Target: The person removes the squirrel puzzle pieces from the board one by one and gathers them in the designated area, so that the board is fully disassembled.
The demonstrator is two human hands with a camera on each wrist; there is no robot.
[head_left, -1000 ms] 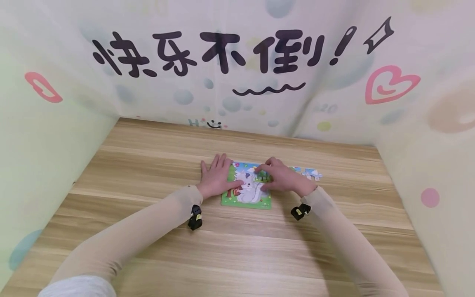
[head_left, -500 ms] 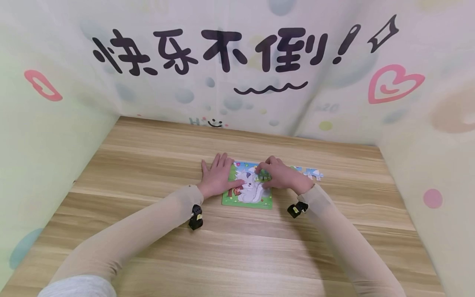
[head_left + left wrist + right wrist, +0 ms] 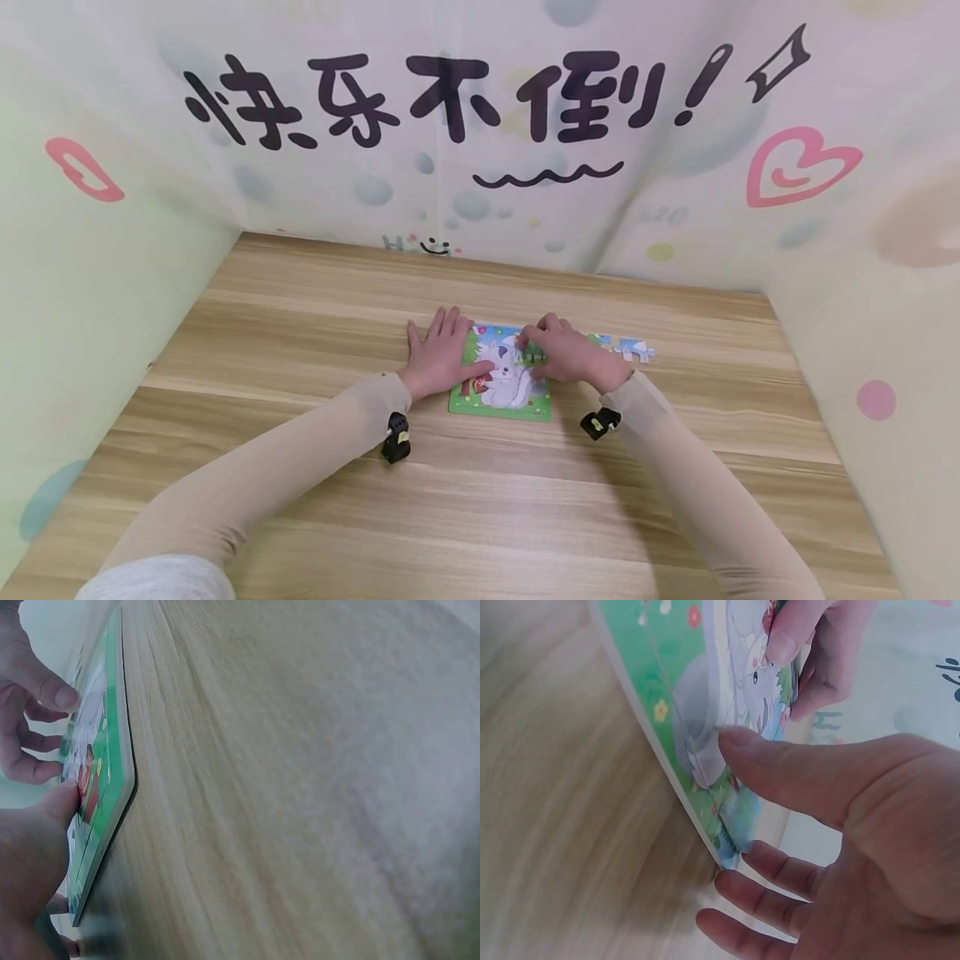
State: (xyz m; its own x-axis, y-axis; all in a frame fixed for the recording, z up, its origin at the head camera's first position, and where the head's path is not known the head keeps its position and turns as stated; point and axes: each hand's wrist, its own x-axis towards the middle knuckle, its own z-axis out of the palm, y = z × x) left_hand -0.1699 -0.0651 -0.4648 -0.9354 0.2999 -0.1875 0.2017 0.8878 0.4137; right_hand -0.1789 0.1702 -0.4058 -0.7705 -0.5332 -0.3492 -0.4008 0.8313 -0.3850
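A square jigsaw puzzle [image 3: 504, 392] with a pale cartoon squirrel on green lies on the table. My left hand [image 3: 438, 358] rests spread along its left side, thumb on the picture. From the right, my right hand [image 3: 573, 354] arches over the upper right part, thumb and fingertips apart and right at the surface. In the right wrist view, the right thumb [image 3: 780, 765] lies over the squirrel's tail area while the other fingertips [image 3: 735, 889] are at the board's edge. A blurred blue-green patch [image 3: 741, 814] shows between them. The puzzle's upper right corner is hidden under this hand.
Loose puzzle pieces [image 3: 636, 349] lie on the wood-grain table [image 3: 480, 500] just right of the right hand, one partly behind it. A printed cloth wall [image 3: 450, 200] closes off the back, with pale walls at both sides.
The right wrist has turned slightly, and its fingers have shifted a little over the puzzle's upper right. The left hand and puzzle stay in place.
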